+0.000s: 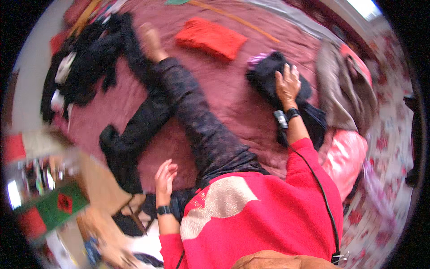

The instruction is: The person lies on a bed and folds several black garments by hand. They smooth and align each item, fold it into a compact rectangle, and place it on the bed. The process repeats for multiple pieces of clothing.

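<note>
My right hand (pixel 289 84) lies on a folded black garment (pixel 264 80) at the right of the bed, its fingers stretched out and slightly apart. A purple frilly piece (pixel 257 60) shows at the far edge of that bundle, and more dark cloth (pixel 313 121) lies beside my right wrist. My left hand (pixel 166 175) is held up near the bed's near edge, holding nothing, with its fingers extended. Closest to it is a long black garment (pixel 134 139), spread beside my outstretched leg. An orange-red folded cloth (pixel 210 38) lies farther up the bed.
A pile of black clothes (pixel 85 67) with some white pieces covers the far left of the dusky-pink bedspread (pixel 237 103). A grey-brown garment (pixel 340 85) and a shiny pink cloth (pixel 345 157) lie along the right edge. At lower left stands a wooden table (pixel 105 181).
</note>
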The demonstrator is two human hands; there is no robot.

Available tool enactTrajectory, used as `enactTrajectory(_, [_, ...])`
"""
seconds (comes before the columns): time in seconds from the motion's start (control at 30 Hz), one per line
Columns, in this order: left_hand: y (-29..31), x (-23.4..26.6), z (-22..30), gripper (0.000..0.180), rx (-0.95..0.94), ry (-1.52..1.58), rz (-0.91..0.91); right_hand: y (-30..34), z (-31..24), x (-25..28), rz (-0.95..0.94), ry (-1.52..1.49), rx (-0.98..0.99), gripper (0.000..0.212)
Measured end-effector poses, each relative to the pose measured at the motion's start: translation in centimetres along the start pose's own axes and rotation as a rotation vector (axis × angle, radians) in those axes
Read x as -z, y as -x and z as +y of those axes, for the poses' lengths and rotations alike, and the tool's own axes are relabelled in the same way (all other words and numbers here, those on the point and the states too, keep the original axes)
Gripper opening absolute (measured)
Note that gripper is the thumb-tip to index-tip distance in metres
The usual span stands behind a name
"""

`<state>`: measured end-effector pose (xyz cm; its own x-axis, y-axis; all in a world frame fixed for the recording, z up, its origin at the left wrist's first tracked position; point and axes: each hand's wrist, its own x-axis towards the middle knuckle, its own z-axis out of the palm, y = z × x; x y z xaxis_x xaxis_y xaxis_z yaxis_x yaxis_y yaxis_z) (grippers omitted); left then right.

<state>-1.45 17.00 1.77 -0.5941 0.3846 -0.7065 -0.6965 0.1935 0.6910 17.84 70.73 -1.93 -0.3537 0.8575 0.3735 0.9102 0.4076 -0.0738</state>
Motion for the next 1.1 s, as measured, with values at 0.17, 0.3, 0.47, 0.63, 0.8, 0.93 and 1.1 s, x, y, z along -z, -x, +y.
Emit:
enactTrajectory(0.17, [-0.3, -0.1, 0.7, 0.032, 0.011, -0.101, 0.055, 0.1, -0.9, -3.7, -0.317, 0.296, 0.003, 0.067])
enactTrajectory(0.3, [-1.3, 0.3, 1.2, 0.031, -0.102, -0.147, 0.084, 0.4, 0.4, -5.2, -0.270, 0.260, 0.015, 0.069])
enactTrajectory(0.47, [-5.1, 0.9, 4.7, 0.034, -0.307, -0.366, 0.307, 0.8, 0.7, -5.6, -0.287, 0.312, 0.014, 0.068])
enactTrajectory(0.63, [-8.9, -2.2, 8.3, 0.064, -0.944, -1.363, 0.414, 0.7, 0.7, -5.3, -0.209, 0.205, 0.078, 0.064])
enactTrajectory(0.8, [-12.6, -5.9, 9.0, 0.095, -0.860, -1.826, 0.315, 1.3, 0.9, -4.3, -0.193, -0.067, 0.113, 0.063])
enactTrajectory(0.93, [-15.6, -5.1, 10.2, 0.045, -0.770, -1.773, 0.360, 2.0, -0.5, -1.9, -0.273, -0.310, 0.030, 0.059])
enactTrajectory(1.1, [-13.3, -1.6, 12.6, 0.035, -0.658, -0.580, 0.324, 3.0, -6.6, 2.0, -0.200, -0.763, 0.154, 0.048])
